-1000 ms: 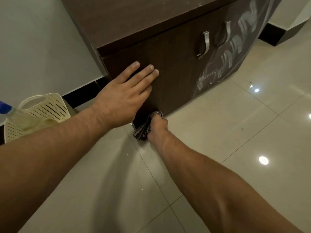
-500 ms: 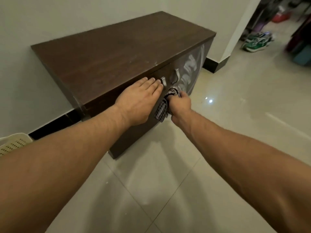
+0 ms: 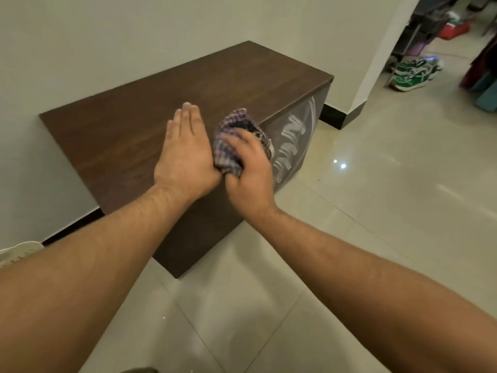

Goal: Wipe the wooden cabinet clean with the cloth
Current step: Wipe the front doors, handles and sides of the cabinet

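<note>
A low dark wooden cabinet [image 3: 129,130] stands against the wall, its top seen from above. My left hand [image 3: 185,154] lies flat on the top near the front edge, fingers straight and held together. Right beside it my right hand [image 3: 250,173] grips a bunched checked cloth [image 3: 231,141] at the front edge of the top. The cloth touches the side of my left hand. The right part of the cabinet front [image 3: 293,146] shows whitish smears.
A cream perforated basket [image 3: 16,253] peeks in at the left by the black skirting. Green shoes [image 3: 411,74] and other clutter lie beyond a wall corner at the far right. Glossy floor tiles [image 3: 390,200] stretch in front and to the right.
My view has risen from the cabinet front to its top. Both hands came up from the doors onto the top, and the cloth went from the foot of the front to the top's front edge.
</note>
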